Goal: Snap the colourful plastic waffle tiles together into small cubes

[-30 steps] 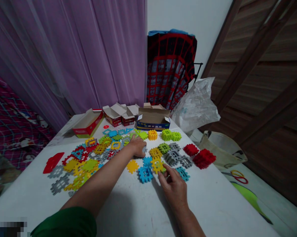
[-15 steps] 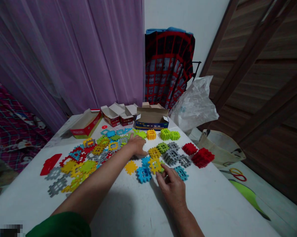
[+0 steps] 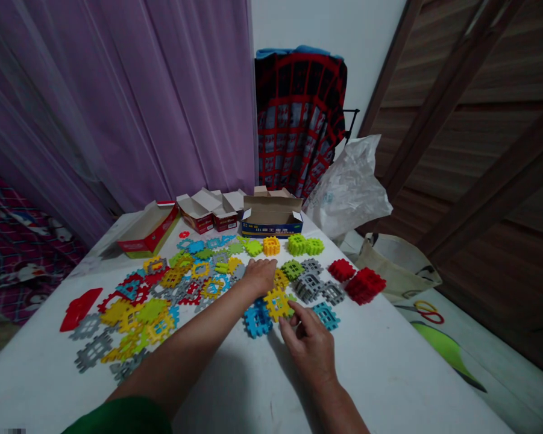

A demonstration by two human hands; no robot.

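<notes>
My right hand [image 3: 311,342] pinches a yellow notched square building piece [image 3: 277,304] between thumb and fingers, tilted up above the table. A bit of green shows behind that piece. My left hand [image 3: 260,277] reaches forward with its back toward me, beside a yellow stack of pieces [image 3: 281,279]. Its fingertips are hidden, so I cannot tell what they touch. Just left of the held piece lie blue pieces [image 3: 257,319]. Another blue piece [image 3: 326,316] is to the right of my right hand. A mixed heap of coloured pieces [image 3: 172,283] spreads left of my left forearm.
Sorted stacks stand at right: grey [image 3: 309,286], red [image 3: 365,286], and green [image 3: 297,244]. Open cardboard boxes, including a blue one [image 3: 272,229] and a red one [image 3: 147,232], line the back. A plastic bag [image 3: 350,190] hangs beyond the table [image 3: 389,361].
My left hand has drawn back and to the right from the far pieces toward the yellow stack. My right hand keeps its pinch on the yellow piece. The view has shifted slightly.
</notes>
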